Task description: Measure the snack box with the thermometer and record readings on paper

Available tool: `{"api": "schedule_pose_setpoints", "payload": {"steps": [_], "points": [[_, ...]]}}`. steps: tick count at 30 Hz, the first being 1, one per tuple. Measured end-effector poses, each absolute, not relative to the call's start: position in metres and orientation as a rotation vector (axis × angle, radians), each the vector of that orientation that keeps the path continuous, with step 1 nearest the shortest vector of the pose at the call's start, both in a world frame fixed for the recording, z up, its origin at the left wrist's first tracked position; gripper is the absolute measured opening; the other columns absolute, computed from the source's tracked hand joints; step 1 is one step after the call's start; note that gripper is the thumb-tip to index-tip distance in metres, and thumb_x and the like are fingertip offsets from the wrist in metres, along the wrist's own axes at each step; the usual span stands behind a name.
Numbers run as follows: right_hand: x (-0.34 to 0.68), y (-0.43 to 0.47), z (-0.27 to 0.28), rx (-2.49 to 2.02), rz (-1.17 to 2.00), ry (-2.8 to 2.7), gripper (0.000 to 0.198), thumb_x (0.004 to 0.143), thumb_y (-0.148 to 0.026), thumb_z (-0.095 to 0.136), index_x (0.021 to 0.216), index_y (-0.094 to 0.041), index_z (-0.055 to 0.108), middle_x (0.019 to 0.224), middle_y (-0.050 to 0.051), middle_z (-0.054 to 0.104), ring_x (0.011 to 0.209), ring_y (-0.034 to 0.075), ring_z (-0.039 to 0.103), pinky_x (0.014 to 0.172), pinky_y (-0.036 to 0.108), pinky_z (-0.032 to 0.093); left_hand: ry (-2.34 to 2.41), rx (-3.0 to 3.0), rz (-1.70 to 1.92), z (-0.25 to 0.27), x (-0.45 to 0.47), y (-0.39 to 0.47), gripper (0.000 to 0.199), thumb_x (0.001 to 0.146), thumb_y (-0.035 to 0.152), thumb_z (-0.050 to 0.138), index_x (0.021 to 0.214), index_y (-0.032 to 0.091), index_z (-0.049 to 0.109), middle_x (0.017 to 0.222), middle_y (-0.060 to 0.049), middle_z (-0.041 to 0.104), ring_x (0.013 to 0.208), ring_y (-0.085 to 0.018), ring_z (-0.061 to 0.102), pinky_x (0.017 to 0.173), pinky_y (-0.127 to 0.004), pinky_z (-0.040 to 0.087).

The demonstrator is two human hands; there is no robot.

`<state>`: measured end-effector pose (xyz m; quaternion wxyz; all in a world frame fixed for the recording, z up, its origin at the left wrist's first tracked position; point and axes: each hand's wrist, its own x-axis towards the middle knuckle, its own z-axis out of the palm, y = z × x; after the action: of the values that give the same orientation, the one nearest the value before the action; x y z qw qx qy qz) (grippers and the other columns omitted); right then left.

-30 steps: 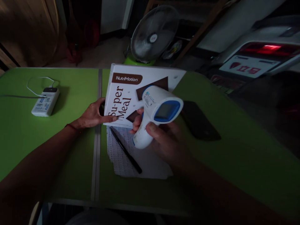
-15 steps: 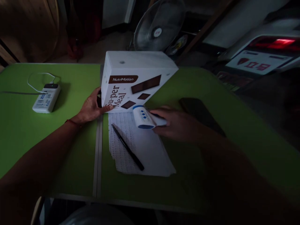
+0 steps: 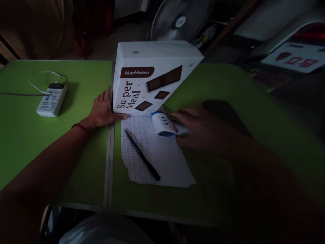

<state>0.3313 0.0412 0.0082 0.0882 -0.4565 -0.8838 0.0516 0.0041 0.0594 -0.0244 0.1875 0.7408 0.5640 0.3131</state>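
A white NutriMotion "Su-per Meal" box point(image 3: 142, 76) stands on the green table. My left hand point(image 3: 101, 110) is at its lower left corner, fingers stretched out beside it and thumb by the bottom front edge. In front of the box, a white-and-blue pistol-shaped device like an infrared thermometer point(image 3: 164, 124) lies over sheets of paper point(image 3: 175, 162). Around its handle is my right hand point(image 3: 196, 127), slightly blurred, with the fingers apart. On the handwritten part of the paper rests a black pen point(image 3: 142, 155).
A white power bank point(image 3: 52, 101) with cables lies at the left. Beyond my right hand is a dark flat object point(image 3: 225, 117), perhaps a phone. Past the table's far edge stand a fan point(image 3: 180, 22) and, at the right, a white vehicle rear with a sign point(image 3: 296, 59).
My right hand has loosened its fingers from the device's handle. My left hand's fingers have straightened beside the box. The view has shifted, moving everything slightly up and right.
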Motion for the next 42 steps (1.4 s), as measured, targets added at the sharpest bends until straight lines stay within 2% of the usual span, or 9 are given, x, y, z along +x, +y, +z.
{"api": "schedule_pose_setpoints", "payload": {"steps": [3, 5, 9, 13, 17, 23, 29, 38, 42], "points": [[0.309, 0.016, 0.014, -1.158, 0.073, -2.365, 0.025, 0.077, -0.024, 0.057, 0.1, -0.026, 0.065, 0.108, 0.014, 0.073, 0.104, 0.036, 0.069, 0.084, 0.049, 0.056, 1.751, 2.072, 0.69, -0.022, 0.009, 0.058, 0.138, 0.051, 0.091, 0.079, 0.155, 0.009, 0.038, 0.157, -0.028, 0.045, 0.15, -0.053, 0.035, 0.127, -0.07, 0.02], [0.29, -0.004, 0.014, -1.05, 0.257, -2.294, 0.004, 0.086, -0.028, 0.059, 0.088, -0.025, 0.061, 0.084, 0.007, 0.072, 0.077, 0.025, 0.069, 0.068, 0.038, 0.054, 1.798, 2.053, 0.583, -0.019, 0.012, 0.055, 0.145, 0.051, 0.095, 0.075, 0.159, 0.009, 0.032, 0.166, -0.029, 0.034, 0.156, -0.053, 0.025, 0.13, -0.068, 0.011], [0.265, -0.028, 0.0, -1.096, 0.444, -2.377, 0.019, 0.089, -0.042, 0.07, 0.089, -0.025, 0.063, 0.074, 0.002, 0.071, 0.061, 0.019, 0.063, 0.057, 0.032, 0.045, 1.814, 1.985, 0.371, -0.016, 0.015, 0.051, 0.162, 0.045, 0.101, 0.07, 0.167, 0.01, 0.016, 0.176, -0.027, 0.004, 0.162, -0.05, -0.004, 0.131, -0.064, -0.006], [0.26, -0.025, -0.009, -1.046, 0.478, -2.452, 0.015, 0.088, -0.028, 0.064, 0.101, -0.026, 0.07, 0.08, 0.004, 0.076, 0.065, 0.02, 0.066, 0.058, 0.032, 0.046, 1.76, 1.991, 0.378, -0.016, 0.014, 0.049, 0.165, 0.038, 0.105, 0.067, 0.168, 0.017, 0.015, 0.177, -0.023, -0.001, 0.161, -0.049, -0.011, 0.129, -0.064, -0.011], [0.263, -0.017, -0.004, -0.94, 0.659, -2.346, 0.029, 0.085, -0.018, 0.054, 0.105, -0.028, 0.074, 0.082, 0.002, 0.075, 0.066, 0.019, 0.066, 0.063, 0.033, 0.051, 1.81, 1.981, 0.245, -0.013, 0.016, 0.049, 0.171, 0.04, 0.106, 0.065, 0.169, 0.009, 0.008, 0.175, -0.026, -0.009, 0.161, -0.046, -0.016, 0.129, -0.062, -0.013], [0.262, -0.012, -0.003, -0.879, 1.093, -1.816, 0.033, 0.085, -0.029, 0.065, 0.117, -0.028, 0.064, 0.088, 0.003, 0.069, 0.078, 0.022, 0.067, 0.065, 0.035, 0.055, 1.787, 1.967, 0.305, -0.016, 0.016, 0.05, 0.173, 0.032, 0.105, 0.068, 0.169, 0.018, 0.011, 0.177, -0.021, -0.006, 0.16, -0.048, -0.017, 0.129, -0.063, -0.014], [0.256, -0.014, -0.015, -0.956, 1.149, -1.67, 0.028, 0.097, -0.052, 0.057, 0.091, -0.027, 0.071, 0.065, -0.001, 0.056, 0.062, 0.018, 0.057, 0.059, 0.036, 0.05, 1.766, 2.01, 0.318, -0.02, 0.014, 0.05, 0.168, 0.036, 0.106, 0.067, 0.169, 0.017, 0.015, 0.177, -0.021, -0.003, 0.16, -0.049, -0.015, 0.128, -0.065, -0.014], [0.249, -0.014, -0.01, -1.187, 1.088, -1.739, 0.002, 0.074, -0.027, 0.067, 0.074, -0.026, 0.067, 0.057, -0.003, 0.061, 0.05, 0.014, 0.053, 0.047, 0.029, 0.043, 1.798, 2.007, 0.197, -0.016, 0.017, 0.051, 0.172, 0.038, 0.104, 0.069, 0.17, 0.012, 0.009, 0.176, -0.022, -0.008, 0.159, -0.049, -0.019, 0.128, -0.063, -0.015], [0.249, -0.014, -0.018, -1.191, 0.93, -1.818, 0.004, 0.075, -0.025, 0.066, 0.075, -0.027, 0.063, 0.059, -0.004, 0.061, 0.05, 0.013, 0.053, 0.048, 0.028, 0.043, 1.745, 2.017, 0.315, -0.022, 0.013, 0.053, 0.171, 0.034, 0.106, 0.067, 0.169, 0.016, 0.015, 0.177, -0.022, -0.003, 0.159, -0.05, -0.018, 0.127, -0.064, -0.018]]}}
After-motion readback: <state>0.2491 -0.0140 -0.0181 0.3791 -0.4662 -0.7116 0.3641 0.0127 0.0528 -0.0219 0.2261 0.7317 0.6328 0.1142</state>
